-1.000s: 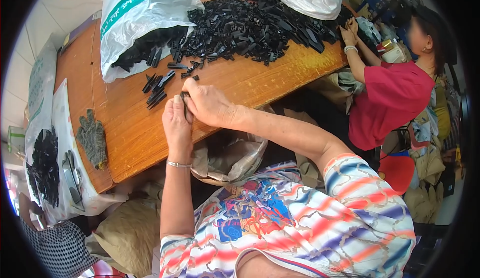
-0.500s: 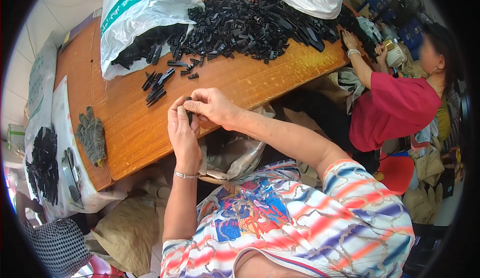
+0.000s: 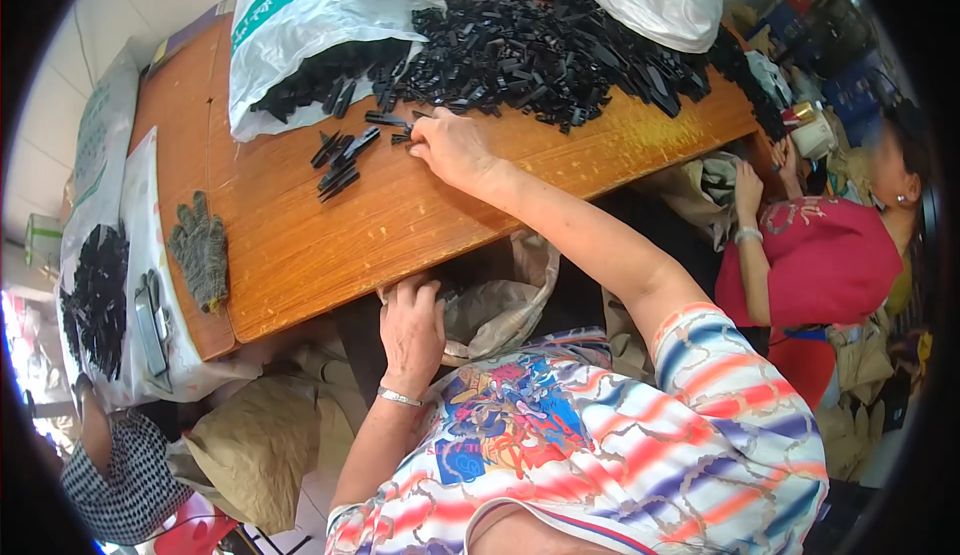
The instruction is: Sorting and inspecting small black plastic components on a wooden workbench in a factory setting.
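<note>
My right hand [image 3: 455,153] reaches over the wooden table [image 3: 300,265]. Its fingers pinch at a small black plastic piece [image 3: 402,138] by the near edge of a large heap of black plastic pieces [image 3: 520,50]. Down at the table's front edge is my left hand [image 3: 412,327], its fingers curled and their tips partly hidden; what they hold, if anything, cannot be made out. Left of my right hand lies a small cluster of longer black pieces [image 3: 343,165].
A white-and-green sack [image 3: 330,15] spills black pieces beside the heap; another white bag [image 3: 660,0] stands behind. A grey knitted glove [image 3: 200,250] lies at left, near more black pieces [image 3: 95,300]. A co-worker in a red top [image 3: 820,255] sits at right.
My hands have parted from around a dark piece. The right went up to the small pieces near the heap; the left dropped to the table edge. The co-worker's arm drew back from the table.
</note>
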`<control>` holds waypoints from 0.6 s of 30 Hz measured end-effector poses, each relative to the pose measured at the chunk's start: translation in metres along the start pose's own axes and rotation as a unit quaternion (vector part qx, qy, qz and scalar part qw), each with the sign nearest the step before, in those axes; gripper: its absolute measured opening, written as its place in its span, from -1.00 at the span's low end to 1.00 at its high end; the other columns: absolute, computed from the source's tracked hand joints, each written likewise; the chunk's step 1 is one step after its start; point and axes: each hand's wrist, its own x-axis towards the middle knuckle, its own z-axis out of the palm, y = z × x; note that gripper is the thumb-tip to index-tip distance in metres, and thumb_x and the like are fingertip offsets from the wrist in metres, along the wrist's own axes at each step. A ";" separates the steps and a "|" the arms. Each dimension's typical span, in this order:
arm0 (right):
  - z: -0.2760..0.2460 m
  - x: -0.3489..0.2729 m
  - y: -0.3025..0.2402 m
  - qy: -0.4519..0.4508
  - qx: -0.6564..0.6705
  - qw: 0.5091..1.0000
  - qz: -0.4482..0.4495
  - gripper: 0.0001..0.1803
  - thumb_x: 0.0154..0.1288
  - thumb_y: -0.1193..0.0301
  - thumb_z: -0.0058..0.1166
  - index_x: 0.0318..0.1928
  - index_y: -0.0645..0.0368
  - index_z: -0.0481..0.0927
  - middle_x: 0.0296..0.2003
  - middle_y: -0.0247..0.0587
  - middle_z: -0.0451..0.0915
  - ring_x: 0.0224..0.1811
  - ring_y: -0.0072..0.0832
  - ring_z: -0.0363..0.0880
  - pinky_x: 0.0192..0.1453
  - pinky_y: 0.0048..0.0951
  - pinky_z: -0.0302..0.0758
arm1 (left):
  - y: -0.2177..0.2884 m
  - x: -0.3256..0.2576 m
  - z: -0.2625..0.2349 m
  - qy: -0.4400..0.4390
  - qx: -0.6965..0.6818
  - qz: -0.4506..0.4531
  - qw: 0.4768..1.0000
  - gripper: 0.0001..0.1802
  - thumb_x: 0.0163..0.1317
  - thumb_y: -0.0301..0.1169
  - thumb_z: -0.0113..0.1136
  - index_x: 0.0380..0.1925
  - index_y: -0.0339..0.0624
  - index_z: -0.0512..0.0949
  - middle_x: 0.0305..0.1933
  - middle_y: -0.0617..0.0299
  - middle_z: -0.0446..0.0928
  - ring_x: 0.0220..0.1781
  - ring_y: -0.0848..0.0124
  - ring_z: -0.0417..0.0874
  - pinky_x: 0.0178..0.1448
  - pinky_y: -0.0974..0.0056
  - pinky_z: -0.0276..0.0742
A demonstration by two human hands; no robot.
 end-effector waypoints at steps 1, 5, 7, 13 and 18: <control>0.003 0.001 0.003 -0.013 -0.030 0.999 0.007 -0.85 0.08 0.38 0.25 -0.37 0.16 0.61 -0.35 -0.11 0.55 -0.26 -0.16 0.57 -0.18 -0.21 0.49 | 0.001 0.003 -0.005 -0.006 -0.056 0.006 0.998 -0.79 0.12 -0.50 0.16 -0.19 -0.17 0.53 -0.24 0.09 0.54 -0.22 0.14 0.60 -0.18 0.17 0.53; 0.002 0.002 0.010 -0.059 0.008 0.998 -0.012 -0.83 0.04 0.45 0.25 -0.38 0.22 0.53 -0.37 -0.09 0.53 -0.25 -0.10 0.55 -0.16 -0.19 0.48 | -0.014 0.048 -0.032 0.136 -0.077 -0.042 0.987 -0.84 0.15 -0.55 0.16 -0.23 -0.25 0.55 -0.27 -0.03 0.60 -0.26 0.05 0.64 -0.21 0.16 0.56; 0.002 0.001 0.007 -0.067 0.006 0.998 -0.020 -0.83 0.03 0.51 0.22 -0.38 0.25 0.49 -0.37 -0.05 0.55 -0.24 -0.07 0.55 -0.15 -0.18 0.48 | -0.034 0.077 -0.043 0.122 -0.019 -0.085 0.989 -0.79 0.21 -0.48 0.11 -0.14 -0.19 0.54 -0.21 -0.02 0.60 -0.19 0.02 0.63 -0.16 0.12 0.54; -0.004 -0.017 0.005 -0.126 0.154 0.980 0.005 -0.79 0.00 0.56 0.19 -0.28 0.30 0.58 -0.35 -0.03 0.62 -0.24 -0.24 0.62 -0.15 -0.33 0.53 | -0.064 0.120 -0.038 0.100 0.041 -0.132 0.985 -0.80 0.26 -0.29 0.10 -0.16 -0.06 0.52 -0.31 0.06 0.60 -0.25 0.06 0.61 -0.21 0.09 0.49; -0.030 -0.021 -0.014 -0.224 0.240 0.942 0.065 -0.81 0.05 0.57 0.22 -0.28 0.34 0.59 -0.42 -0.09 0.64 -0.37 -0.38 0.66 -0.28 -0.39 0.59 | -0.052 0.119 -0.042 0.036 0.040 -0.206 0.977 -0.80 0.22 -0.23 0.15 -0.30 -0.09 0.49 -0.30 0.11 0.58 -0.25 0.05 0.60 -0.21 0.07 0.48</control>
